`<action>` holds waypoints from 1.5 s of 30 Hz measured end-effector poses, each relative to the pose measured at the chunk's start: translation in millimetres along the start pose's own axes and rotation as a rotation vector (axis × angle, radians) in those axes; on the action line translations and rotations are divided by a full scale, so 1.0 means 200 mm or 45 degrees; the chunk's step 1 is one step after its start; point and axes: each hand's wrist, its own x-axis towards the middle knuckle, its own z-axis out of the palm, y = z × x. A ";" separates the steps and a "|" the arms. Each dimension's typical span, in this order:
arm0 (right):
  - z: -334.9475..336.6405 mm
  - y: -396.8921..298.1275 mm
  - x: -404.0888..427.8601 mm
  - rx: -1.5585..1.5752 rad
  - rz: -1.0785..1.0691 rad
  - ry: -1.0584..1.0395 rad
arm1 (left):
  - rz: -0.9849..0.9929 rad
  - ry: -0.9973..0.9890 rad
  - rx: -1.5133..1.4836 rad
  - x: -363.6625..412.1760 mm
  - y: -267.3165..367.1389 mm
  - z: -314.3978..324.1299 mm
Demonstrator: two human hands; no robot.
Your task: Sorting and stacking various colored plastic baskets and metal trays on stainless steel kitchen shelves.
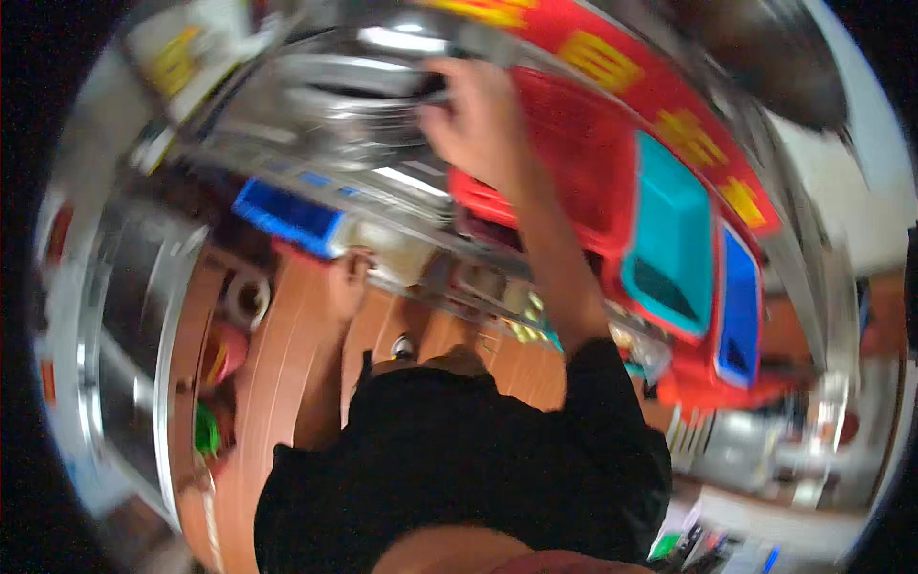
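Observation:
My right hand reaches out over a stainless-steel counter, thumb and fingers curved around a small dark patch. It is at the right side of a blurred group of shiny metal vessels, which look stacked. Blur hides whether the fingers grip a rim or a handle. Lower down, my left hand hangs beside the counter's front, its fingers loosely curled. Close to it are a blue plastic basket and a pale container on a lower level. Nothing plainly shows in the left hand.
Right of my right arm are a red tray, a turquoise tub and a blue tub. A red banner with yellow writing runs behind them. At left stands a steel-edged unit, with a pink container on the tiled floor.

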 end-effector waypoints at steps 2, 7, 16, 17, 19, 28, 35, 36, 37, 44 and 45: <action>0.08 0.13 0.04 -0.036 -0.151 -0.086 | -0.075 -0.046 -0.124 0.07 0.19 0.03; -0.03 0.17 -0.02 -0.319 -0.232 -0.182 | -0.063 -0.370 0.006 -0.12 0.10 0.06; -0.78 0.29 -0.71 -0.407 0.663 -1.355 | -0.256 -0.797 -0.184 -0.35 0.06 0.10; -0.79 0.31 -0.79 -0.478 0.626 -1.359 | -0.205 -0.827 -0.188 -0.24 0.16 0.13; -0.81 0.26 -0.84 -0.452 0.594 -1.247 | 0.024 -0.726 -0.127 -0.01 0.34 0.18; -0.91 0.19 -0.80 -0.644 0.521 -1.003 | 0.724 -0.240 0.228 0.34 1.04 0.54; -1.00 0.22 -0.73 -0.832 0.188 -0.757 | 0.735 -0.353 0.172 0.12 0.93 0.42; -0.97 0.25 -0.71 -0.753 0.145 -0.759 | 0.690 -0.451 0.285 0.11 0.85 0.40; -0.95 0.27 -0.70 -0.717 0.114 -0.752 | 0.667 -0.421 0.315 0.09 0.81 0.40; -1.01 0.26 -0.56 -0.653 0.025 -0.660 | 0.504 -0.243 0.066 0.05 0.84 0.39; -1.03 0.24 -0.50 -0.810 0.027 -0.712 | 0.499 -0.197 0.073 0.05 0.86 0.37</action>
